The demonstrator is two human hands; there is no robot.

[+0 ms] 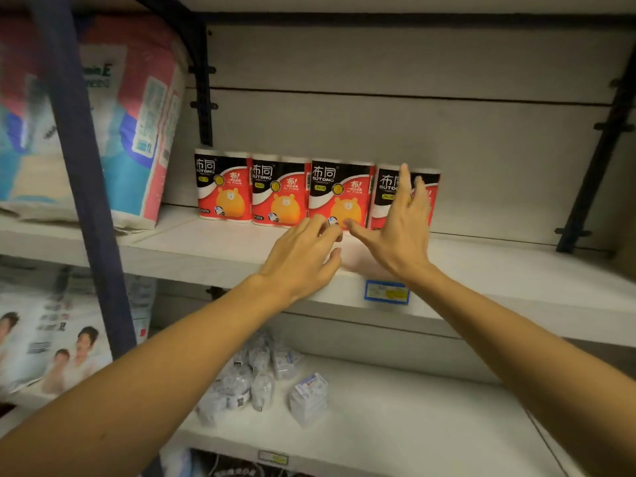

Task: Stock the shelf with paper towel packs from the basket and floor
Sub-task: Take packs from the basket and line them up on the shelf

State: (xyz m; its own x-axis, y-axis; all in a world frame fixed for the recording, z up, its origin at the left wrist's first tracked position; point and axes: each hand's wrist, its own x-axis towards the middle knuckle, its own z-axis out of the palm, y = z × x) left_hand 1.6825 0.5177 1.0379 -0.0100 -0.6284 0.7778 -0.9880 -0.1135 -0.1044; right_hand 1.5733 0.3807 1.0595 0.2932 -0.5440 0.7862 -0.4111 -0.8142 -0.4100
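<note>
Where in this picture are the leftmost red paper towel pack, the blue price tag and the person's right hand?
leftmost red paper towel pack (223,185): head view, on its front label.
blue price tag (386,292): head view, on its middle, at the shelf edge.
right hand (401,232): head view, on the back of the hand.

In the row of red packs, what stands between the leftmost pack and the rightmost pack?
Head view: two more red packs stand between the leftmost pack and the rightmost pack.
</note>
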